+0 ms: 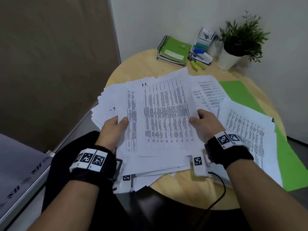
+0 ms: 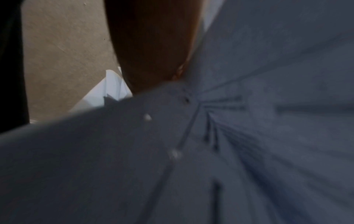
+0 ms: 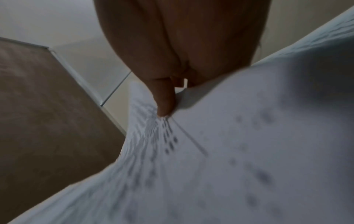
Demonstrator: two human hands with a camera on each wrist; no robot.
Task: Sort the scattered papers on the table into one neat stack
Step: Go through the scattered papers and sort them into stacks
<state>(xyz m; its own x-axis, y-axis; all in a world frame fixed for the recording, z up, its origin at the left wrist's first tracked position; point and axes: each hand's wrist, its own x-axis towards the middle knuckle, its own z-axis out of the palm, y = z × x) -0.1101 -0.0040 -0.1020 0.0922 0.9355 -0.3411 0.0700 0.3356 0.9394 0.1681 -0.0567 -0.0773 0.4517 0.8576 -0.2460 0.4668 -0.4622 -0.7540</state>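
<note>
A loose bundle of printed white papers (image 1: 160, 114) is held over the near left part of the round wooden table (image 1: 141, 64), its sheets fanned and uneven. My left hand (image 1: 115, 125) grips the bundle's left edge, thumb on top. My right hand (image 1: 202, 120) grips its right edge, thumb on top and fingers beneath. More printed sheets (image 1: 246, 130) lie on the table at the right, another (image 1: 206, 92) behind my right hand. In the left wrist view shadowed paper (image 2: 210, 151) fills the frame; in the right wrist view my thumb (image 3: 164, 100) presses on blurred printed paper (image 3: 220, 159).
Green folders or sheets (image 1: 240, 94) lie under the right-hand papers. At the table's back stand green spiral notebooks (image 1: 175, 50), a pile of stationery (image 1: 201, 50) and a potted plant (image 1: 236, 45). A brown partition (image 1: 50, 64) is at the left, a white wall behind.
</note>
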